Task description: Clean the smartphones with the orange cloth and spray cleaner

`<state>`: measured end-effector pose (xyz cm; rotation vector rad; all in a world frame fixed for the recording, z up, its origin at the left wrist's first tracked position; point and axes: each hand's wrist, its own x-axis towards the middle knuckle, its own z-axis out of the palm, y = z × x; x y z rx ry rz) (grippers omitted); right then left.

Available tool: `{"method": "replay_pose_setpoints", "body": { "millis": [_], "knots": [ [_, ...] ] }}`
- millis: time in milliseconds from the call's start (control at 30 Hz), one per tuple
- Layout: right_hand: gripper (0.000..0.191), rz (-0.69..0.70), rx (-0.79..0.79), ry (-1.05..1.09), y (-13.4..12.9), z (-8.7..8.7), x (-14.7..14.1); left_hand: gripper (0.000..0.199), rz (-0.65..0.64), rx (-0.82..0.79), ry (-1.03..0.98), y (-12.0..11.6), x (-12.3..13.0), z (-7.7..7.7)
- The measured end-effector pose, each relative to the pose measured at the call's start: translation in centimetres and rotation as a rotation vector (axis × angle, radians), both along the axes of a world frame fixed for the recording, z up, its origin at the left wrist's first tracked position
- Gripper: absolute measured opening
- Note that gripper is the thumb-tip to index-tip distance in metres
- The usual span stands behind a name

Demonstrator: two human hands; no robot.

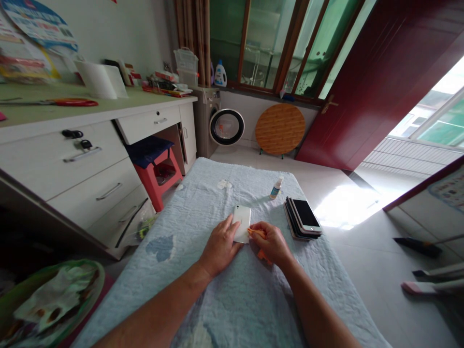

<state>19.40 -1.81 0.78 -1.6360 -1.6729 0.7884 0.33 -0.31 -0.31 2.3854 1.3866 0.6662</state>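
Note:
A white phone (241,218) lies back up on the light blue quilted cloth (203,183), its camera near the far edge. My left hand (222,240) grips its left side, with fingertips over the back. Pinched in my right hand (271,241) is an orange cloth (265,255), which touches the phone's right edge; part of it hangs below my fingers. To the right sits a stack of several phones or small tablets (303,217), a white-framed one with a dark screen on top. Behind the stack stands a small spray bottle (276,188) with a white top.
A white desk (108,188) with drawers runs along the left, and a red stool (157,181) is tucked under it. At the lower left is a green-rimmed basin (99,273). Beyond are a washing machine (206,116) with its door open and a round wooden board (280,128).

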Motion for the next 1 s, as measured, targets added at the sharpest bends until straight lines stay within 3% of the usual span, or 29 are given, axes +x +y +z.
{"method": "replay_pose_setpoints", "body": {
  "millis": [167, 633, 1000],
  "knots": [
    [0.019, -0.02, 0.013, -0.042, 0.0, -0.1, -0.2, 0.061, 0.03, 0.006, 0.013, 0.2, -0.2, 0.3],
    [0.017, -0.096, 0.016, -0.046, 0.2, 0.9, 0.7, 0.043, -0.037, -0.058, -0.085, 0.3, 0.3, 0.6],
    [0.017, -0.107, 0.016, -0.13, 0.3, 0.9, 1.3, 0.038, -0.069, -0.028, -0.034, 0.0, 0.5, 0.6]
  ]
}}
